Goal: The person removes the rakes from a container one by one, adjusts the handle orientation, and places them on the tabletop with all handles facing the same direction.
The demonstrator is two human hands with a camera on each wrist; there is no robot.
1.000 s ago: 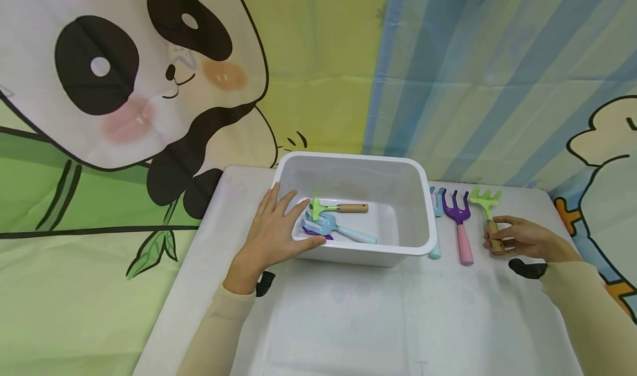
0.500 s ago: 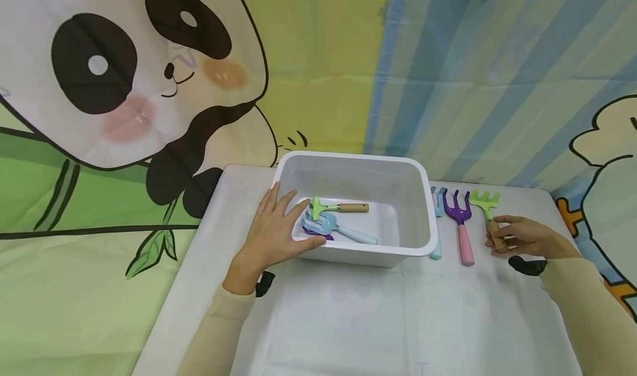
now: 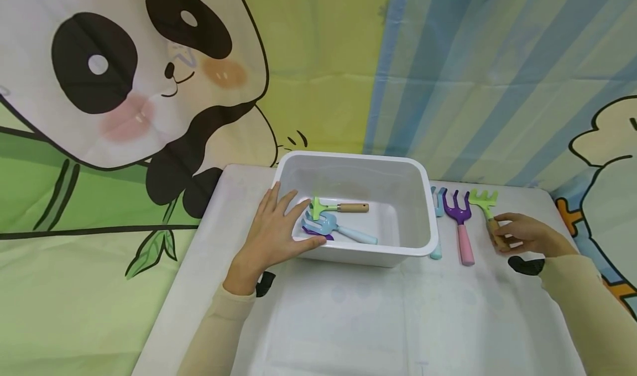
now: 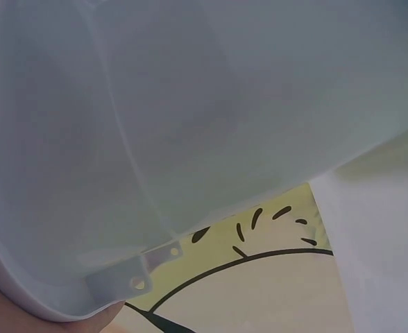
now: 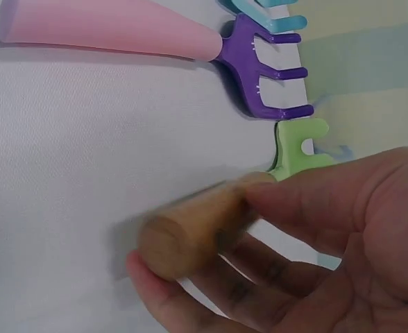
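My right hand (image 3: 534, 235) pinches the wooden handle of a small green hand rake (image 3: 484, 200) at the right of the table. In the right wrist view, thumb and fingers lie on either side of that wooden handle (image 5: 197, 225), with its butt end towards the camera and a shadow beside it. My left hand (image 3: 273, 229) rests on the front left corner of a white plastic tub (image 3: 398, 250), fingers spread and thumb along the front rim. Mostly the tub's outer wall (image 4: 190, 125) fills the left wrist view.
Inside the tub lie a green tool with a wooden handle (image 3: 353, 208), a light blue fork (image 3: 353, 234) and a purple piece (image 3: 323, 235), partly hidden. A purple fork with a pink handle (image 3: 465, 243) and a blue fork (image 3: 436, 251) lie between tub and rake.
My right hand has shifted slightly on the rake's handle, and the rake has turned a little, its head moving slightly left. The left hand and the tub stay put.
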